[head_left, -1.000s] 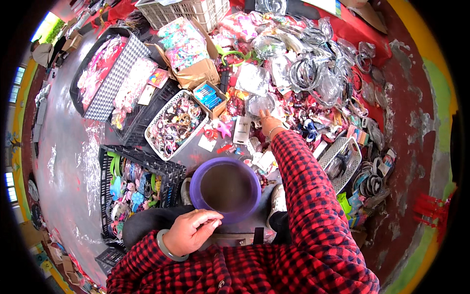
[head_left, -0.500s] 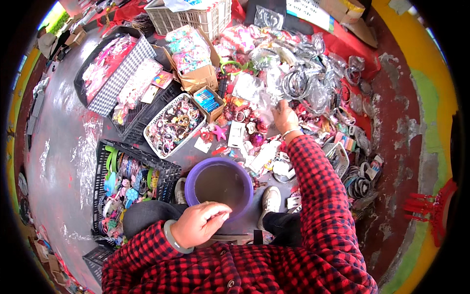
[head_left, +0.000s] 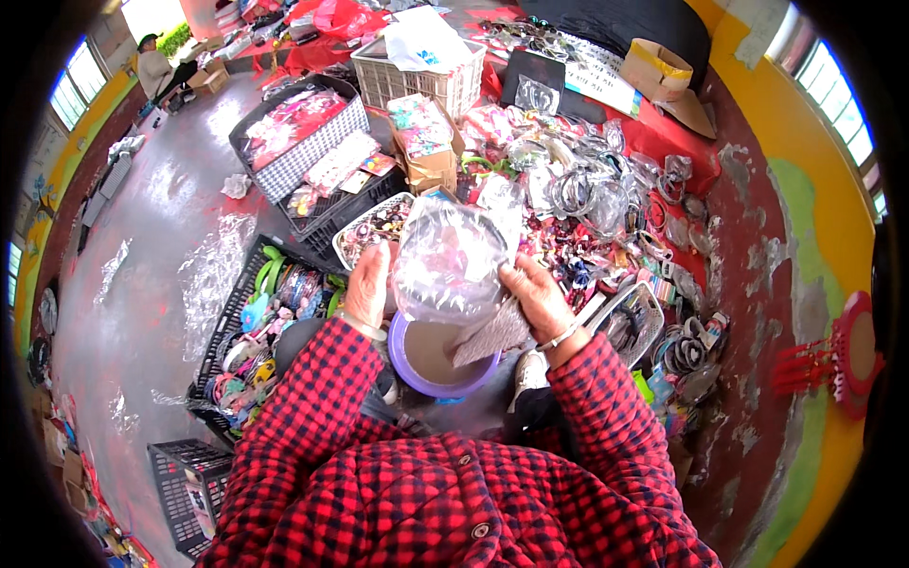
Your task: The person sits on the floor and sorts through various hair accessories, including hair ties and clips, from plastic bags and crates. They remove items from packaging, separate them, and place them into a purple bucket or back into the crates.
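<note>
Both my hands hold up a clear plastic bag (head_left: pixel 445 260) with small pinkish items inside, right over a purple round basin (head_left: pixel 437 364) in front of my knees. My left hand (head_left: pixel 367 284) grips the bag's left side. My right hand (head_left: pixel 536 298) grips its right side and also pinches a grey card-like sheet (head_left: pixel 490 333) that hangs over the basin. Both sleeves are red and black check.
Black crates of colourful hair clips (head_left: pixel 270 317) stand to my left, a white tray of small accessories (head_left: pixel 374 227) ahead. Bagged bangles and trinkets (head_left: pixel 592 204) cover the red cloth ahead and right. A white basket (head_left: pixel 417 80) stands far ahead. A person sits at the far left (head_left: pixel 156 66).
My right hand came back from the pile with the clear bag. My left hand rose from the basin rim to take the bag's other side. The view tilted upward.
</note>
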Demonstrator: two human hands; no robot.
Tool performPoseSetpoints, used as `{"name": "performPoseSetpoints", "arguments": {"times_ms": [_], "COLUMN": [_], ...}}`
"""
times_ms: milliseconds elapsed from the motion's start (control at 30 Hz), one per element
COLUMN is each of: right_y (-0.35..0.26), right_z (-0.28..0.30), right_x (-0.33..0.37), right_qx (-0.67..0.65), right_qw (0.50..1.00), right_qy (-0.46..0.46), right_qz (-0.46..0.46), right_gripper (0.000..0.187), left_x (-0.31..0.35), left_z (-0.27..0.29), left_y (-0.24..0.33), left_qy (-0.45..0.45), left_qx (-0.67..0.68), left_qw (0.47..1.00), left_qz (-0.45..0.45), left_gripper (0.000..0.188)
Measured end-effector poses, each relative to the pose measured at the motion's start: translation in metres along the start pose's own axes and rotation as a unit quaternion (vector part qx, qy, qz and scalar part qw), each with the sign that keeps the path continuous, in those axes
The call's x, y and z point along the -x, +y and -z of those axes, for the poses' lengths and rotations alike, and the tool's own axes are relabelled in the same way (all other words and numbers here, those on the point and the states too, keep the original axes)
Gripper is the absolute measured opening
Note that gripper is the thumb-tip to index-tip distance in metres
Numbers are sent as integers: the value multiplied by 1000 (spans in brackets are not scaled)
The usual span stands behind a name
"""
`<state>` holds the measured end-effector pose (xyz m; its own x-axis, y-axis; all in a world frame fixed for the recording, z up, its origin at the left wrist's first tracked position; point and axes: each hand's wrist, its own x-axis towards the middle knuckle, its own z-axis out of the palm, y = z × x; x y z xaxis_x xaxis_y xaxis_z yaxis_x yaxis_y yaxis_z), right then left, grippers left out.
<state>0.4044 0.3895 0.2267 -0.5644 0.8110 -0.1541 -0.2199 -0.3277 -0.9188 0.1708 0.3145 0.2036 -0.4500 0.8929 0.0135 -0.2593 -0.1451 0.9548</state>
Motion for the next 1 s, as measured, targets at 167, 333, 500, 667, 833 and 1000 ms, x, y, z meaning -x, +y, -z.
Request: {"name": "performPoseSetpoints", "arguments": {"times_ms": [167,333,500,667,833,1000], "right_y": [28,2,-8,-10,-27,-18], "right_z": [-20,-29,-18,-15,-21,-10], "right_x": [34,45,44,58,65,50], "right_qx": [62,9,-52,-98,-117,-85], "right_qw": [996,999,995,986,987,989], "right_qy": [13,5,-62,-124,-110,-117], "right_qz": [55,45,-49,-44,15,19], "right_gripper": [30,42,27,36,40,42], "left_x": [24,44,81,98,96,98], "left_z": [7,36,11,-16,-19,-21], "left_y": [10,2,44,75,63,67], "left_qy": [-138,-98,-37,-118,-100,-46], "left_qx": [97,125,-73,-364,-450,-457], "left_qw": [979,987,965,782,740,781], "left_qz": [118,-6,-250,-492,-490,-423], "left_gripper": [26,25,28,31,38,31]}}
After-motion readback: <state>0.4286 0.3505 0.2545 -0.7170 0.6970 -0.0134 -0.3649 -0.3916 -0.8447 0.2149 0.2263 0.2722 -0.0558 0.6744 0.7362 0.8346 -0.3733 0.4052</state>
